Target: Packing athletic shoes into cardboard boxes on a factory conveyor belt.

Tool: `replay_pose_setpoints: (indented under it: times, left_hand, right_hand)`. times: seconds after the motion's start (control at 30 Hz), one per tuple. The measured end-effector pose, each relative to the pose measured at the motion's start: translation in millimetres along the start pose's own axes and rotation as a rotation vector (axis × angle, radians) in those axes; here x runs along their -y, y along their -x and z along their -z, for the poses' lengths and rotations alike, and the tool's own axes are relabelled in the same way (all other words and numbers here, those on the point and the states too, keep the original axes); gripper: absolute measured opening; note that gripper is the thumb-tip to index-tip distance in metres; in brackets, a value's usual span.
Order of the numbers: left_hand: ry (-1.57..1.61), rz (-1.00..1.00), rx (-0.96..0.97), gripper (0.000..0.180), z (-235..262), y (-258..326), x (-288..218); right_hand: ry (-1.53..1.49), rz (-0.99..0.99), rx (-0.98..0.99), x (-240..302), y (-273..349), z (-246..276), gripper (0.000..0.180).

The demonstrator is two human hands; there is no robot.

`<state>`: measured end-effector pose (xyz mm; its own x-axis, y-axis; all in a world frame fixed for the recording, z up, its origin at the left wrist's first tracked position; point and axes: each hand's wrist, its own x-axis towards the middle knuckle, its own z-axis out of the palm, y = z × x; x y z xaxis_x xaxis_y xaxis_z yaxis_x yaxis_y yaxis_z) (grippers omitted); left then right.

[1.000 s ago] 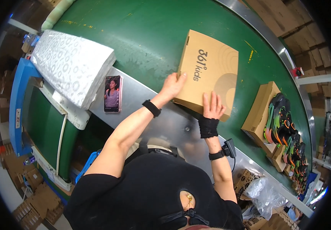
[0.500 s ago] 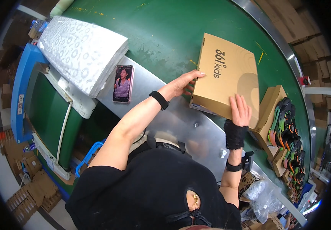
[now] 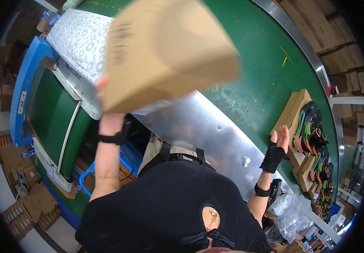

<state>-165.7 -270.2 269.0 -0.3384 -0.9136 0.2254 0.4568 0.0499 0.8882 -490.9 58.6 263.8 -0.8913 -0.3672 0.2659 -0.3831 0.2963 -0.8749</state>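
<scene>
Right now, the broad green belt [image 3: 249,55] is stretching across the far side of your workspace, and the brown cardboard box [image 3: 171,55] is looming tilted in front of it, above the belt and the metal ledge [image 3: 207,130], with motion blurring its edges and dark print. The ledge is running along the belt's near side, just in front of your body. Left of the box, the white stack with grey rings [image 3: 78,42] is lying partly hidden behind it, and beyond that the curved blue frame [image 3: 19,101] is standing at your far left. On your right, dark shoes with green and orange trim [image 3: 312,130] are resting in a row by open brown boxes [image 3: 292,109] on the belt. Lower down, a clear plastic bag [image 3: 289,215] is lying crumpled. Your left hand [image 3: 102,90] is gripping the box at its lower left side; the box is covering most of those fingers, so you can't tell how they are spreading behind it. Your right hand [image 3: 280,138] is hanging empty near the open boxes, its fingers extending close together and its thumb standing apart. A small white scrap [image 3: 246,160] is sitting on the ledge.
</scene>
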Motion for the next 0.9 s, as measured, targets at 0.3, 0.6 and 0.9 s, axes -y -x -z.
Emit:
replay_pose_setpoints:
  times: [0.3, 0.6, 0.9]
  left_hand:
    - [0.506, 0.103, -0.621, 0.094, 85.0, 22.0, -82.8]
    - [-0.075, 0.664, -0.078, 0.033, 3.7, 78.4, 32.0]
    - [-0.638, 0.749, 0.506, 0.036, -62.2, 88.8, 127.8]
  right_hand:
    - [-0.795, -0.982, -0.364, -207.7, -57.5, 107.9, 0.043]
    - [-0.884, -0.982, -0.319, -194.5, -63.8, 69.6, 0.026]
    - [-0.742, -0.942, -0.157, -119.1, 6.8, -40.9, 0.036]
